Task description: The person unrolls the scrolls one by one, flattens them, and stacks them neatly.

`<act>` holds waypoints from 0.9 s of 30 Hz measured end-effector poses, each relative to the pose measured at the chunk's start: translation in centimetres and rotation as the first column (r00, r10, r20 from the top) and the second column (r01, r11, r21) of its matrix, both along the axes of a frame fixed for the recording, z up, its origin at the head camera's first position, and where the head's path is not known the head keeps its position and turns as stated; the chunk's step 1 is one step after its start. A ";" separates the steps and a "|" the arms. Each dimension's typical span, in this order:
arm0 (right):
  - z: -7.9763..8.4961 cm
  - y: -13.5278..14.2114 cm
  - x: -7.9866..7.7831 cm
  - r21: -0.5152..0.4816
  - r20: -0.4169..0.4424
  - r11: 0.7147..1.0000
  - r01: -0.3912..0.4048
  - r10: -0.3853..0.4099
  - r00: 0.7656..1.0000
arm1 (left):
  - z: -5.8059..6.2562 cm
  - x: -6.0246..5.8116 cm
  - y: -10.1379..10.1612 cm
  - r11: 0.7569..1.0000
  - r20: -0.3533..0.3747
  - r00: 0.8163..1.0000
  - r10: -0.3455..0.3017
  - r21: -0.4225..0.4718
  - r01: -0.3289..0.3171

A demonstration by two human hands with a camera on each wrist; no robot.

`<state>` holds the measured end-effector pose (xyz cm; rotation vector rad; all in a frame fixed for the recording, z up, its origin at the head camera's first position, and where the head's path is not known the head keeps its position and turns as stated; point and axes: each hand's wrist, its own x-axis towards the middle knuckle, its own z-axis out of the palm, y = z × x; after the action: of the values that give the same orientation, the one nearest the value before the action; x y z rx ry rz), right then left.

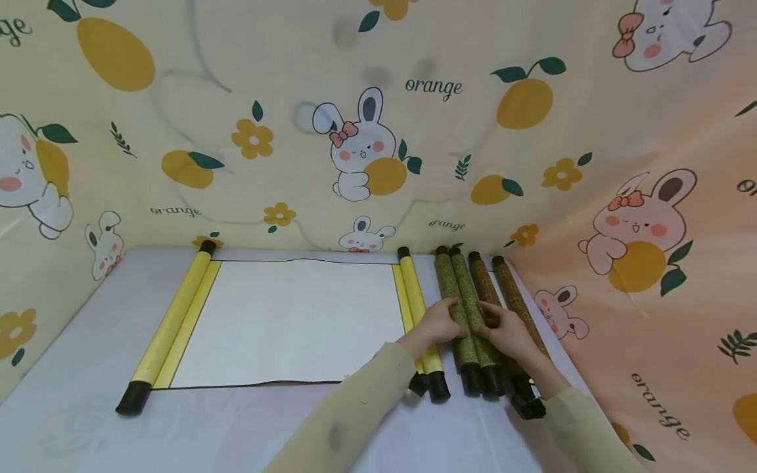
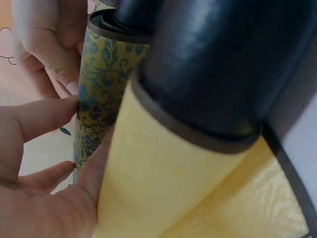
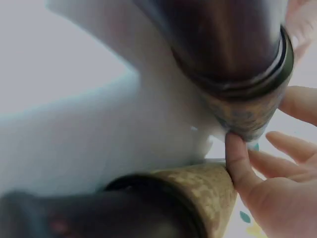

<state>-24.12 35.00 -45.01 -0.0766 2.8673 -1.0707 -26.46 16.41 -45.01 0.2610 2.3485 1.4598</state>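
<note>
Together, both forearms reach from the near edge toward the right part of the table [image 1: 77,368], the left one slanting rightward and the right one leftward, so that the hands almost meet. The left hand [image 1: 437,323] holds the left green roll [image 1: 447,279] between thumb and fingers from its left side; the right hand [image 1: 508,332] does likewise with the right green roll [image 1: 465,282] from its right side. Pale sleeves [image 1: 355,401] cover both arms as far as the wrists.

Two green rolls, then, lie side by side and lengthwise, from near to far, with dark caps at their ends. Just to their right are two brown rolls [image 1: 517,295], partly hidden by the right hand and forearm. To the left lie two yellow rolls, well apart: the left yellow roll [image 1: 171,315] and the right yellow roll [image 1: 414,282], the latter near the left hand. One white sheet [image 1: 296,322] spreads flat between them, bordered by two yellow strips [image 1: 192,315], one along each roll. That makes six rolls. Beyond them hangs a cloth [image 1: 284,66] printed with rabbits and oranges.
</note>
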 end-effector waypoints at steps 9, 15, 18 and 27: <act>0.9 -0.1 0.4 -0.166 0.065 0.985 0.044 -0.034 0.997 | 0.2 0.2 -0.8 0.989 0.052 0.999 0.002 0.147 -0.009; 1.8 -1.6 1.0 -0.151 0.017 0.985 0.078 -0.076 0.997 | 0.9 0.2 -2.2 0.985 -0.015 1.000 0.005 0.173 -0.002; 2.2 -2.6 1.6 -0.181 -0.021 0.980 0.078 -0.083 0.996 | 1.3 0.5 -3.5 0.987 -0.077 0.997 -0.009 0.159 0.021; 3.1 -6.5 3.0 -0.359 -0.130 0.933 0.022 -0.073 0.989 | 3.1 1.4 -8.7 0.971 -0.225 0.974 -0.039 0.221 0.089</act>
<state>-21.08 28.52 -41.92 -0.1095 2.7646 -1.6496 -25.08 7.74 -41.94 0.5817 2.3085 1.7508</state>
